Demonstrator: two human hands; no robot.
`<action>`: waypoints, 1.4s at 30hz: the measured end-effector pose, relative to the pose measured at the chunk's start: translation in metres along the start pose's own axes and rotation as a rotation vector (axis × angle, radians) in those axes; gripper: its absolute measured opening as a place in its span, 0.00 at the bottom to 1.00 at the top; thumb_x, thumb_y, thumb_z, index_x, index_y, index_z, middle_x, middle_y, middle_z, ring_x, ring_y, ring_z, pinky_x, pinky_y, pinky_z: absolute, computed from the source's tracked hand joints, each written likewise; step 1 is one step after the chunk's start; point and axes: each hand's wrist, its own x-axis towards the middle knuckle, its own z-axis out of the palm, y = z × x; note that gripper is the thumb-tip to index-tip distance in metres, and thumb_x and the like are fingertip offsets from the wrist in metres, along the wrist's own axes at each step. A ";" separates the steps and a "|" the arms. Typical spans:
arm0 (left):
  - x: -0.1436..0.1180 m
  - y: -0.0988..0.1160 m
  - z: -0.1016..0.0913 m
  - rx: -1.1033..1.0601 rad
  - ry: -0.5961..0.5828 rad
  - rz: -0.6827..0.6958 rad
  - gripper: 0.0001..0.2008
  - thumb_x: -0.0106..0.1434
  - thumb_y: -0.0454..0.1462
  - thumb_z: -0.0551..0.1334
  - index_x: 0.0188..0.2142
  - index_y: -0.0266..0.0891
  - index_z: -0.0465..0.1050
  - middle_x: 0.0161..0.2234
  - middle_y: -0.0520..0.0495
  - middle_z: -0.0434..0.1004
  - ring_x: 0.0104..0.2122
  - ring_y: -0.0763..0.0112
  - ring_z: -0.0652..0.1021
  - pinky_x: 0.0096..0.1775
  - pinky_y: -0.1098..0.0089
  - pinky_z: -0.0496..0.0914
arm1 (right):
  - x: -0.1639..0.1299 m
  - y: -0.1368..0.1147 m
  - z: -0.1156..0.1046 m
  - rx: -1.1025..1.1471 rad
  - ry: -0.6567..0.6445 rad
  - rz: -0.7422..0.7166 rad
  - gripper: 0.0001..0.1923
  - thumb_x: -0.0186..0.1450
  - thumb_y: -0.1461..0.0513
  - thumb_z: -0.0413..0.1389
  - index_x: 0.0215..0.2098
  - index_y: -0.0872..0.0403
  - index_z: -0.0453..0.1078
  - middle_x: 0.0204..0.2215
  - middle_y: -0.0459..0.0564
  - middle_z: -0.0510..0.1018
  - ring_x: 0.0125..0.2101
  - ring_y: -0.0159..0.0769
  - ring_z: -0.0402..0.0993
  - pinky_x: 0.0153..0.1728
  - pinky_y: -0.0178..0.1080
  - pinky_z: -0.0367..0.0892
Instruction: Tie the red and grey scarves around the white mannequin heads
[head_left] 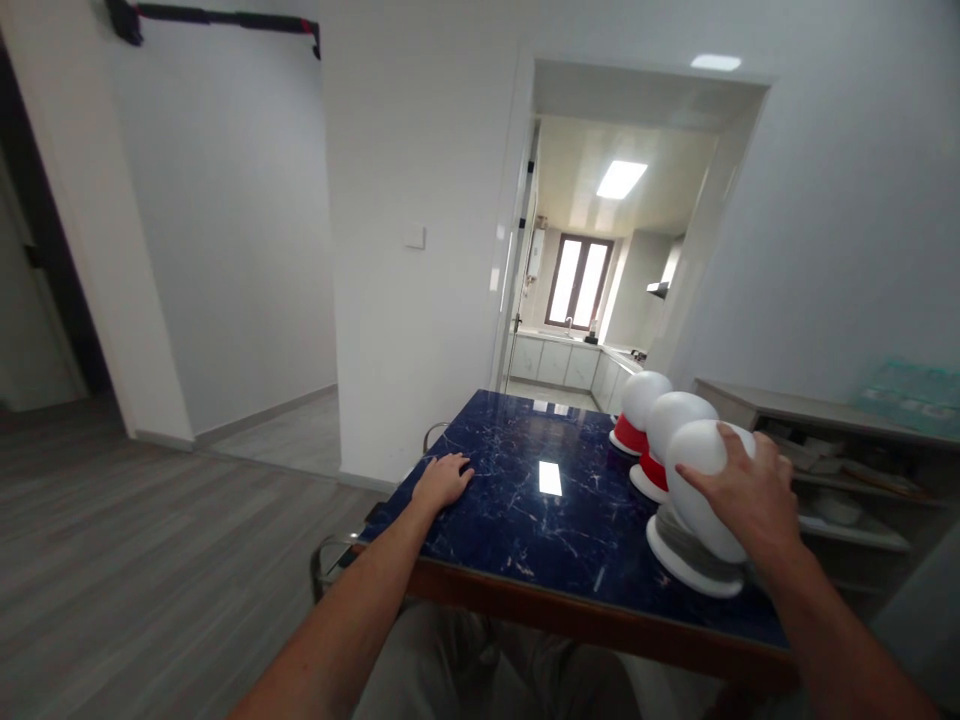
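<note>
My right hand [754, 485] is wrapped over the nearest white, egg-shaped foam head [694, 455], thumb on its near side and fingers over the top. This head leans a little on its round white base [664, 555], with grey fabric [686, 540] around its neck. Behind it stand two more white heads, the middle one [667, 420] and the farthest one [645, 395], each with red fabric [628, 435] around its neck. My left hand [444, 480] rests palm down on the dark blue marbled table [517, 540] near its left edge, holding nothing, fingers extended.
A shelf unit [862, 530] with papers stands beyond the table's right side, clear plastic bottles [911, 395] on top. A metal-framed chair [326, 565] is at the left edge. Ahead, a doorway [521, 250] opens onto a kitchen. Wood-look floor [150, 560] spreads left.
</note>
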 end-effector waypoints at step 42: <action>-0.006 0.003 0.002 -0.012 0.018 0.010 0.25 0.75 0.49 0.53 0.64 0.43 0.73 0.69 0.41 0.69 0.70 0.52 0.67 0.72 0.46 0.54 | 0.117 -0.242 0.189 0.518 -0.166 -0.151 0.52 0.61 0.37 0.65 0.73 0.52 0.57 0.69 0.70 0.58 0.66 0.71 0.54 0.62 0.69 0.57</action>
